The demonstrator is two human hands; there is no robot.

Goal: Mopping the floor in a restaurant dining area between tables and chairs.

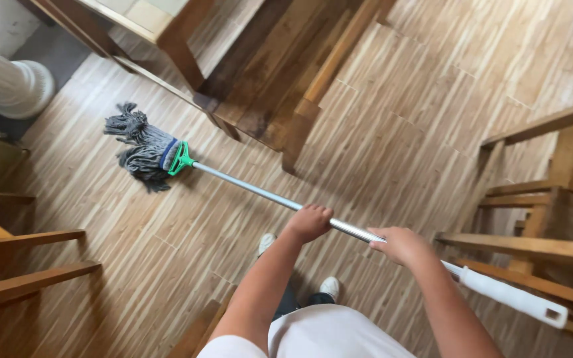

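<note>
My left hand (309,222) and right hand (400,244) are both wrapped tight around the metal mop handle (253,191), left farther along it. The grey mop head (139,151) lies on the wooden floor (392,132), far left, near a table leg (184,56).

Even, soft daylight fills the scene; the pale wood-plank floor (379,132) is bright at far right, with dim shadow under the dark wooden table (266,79). Edges bend slightly.
</note>
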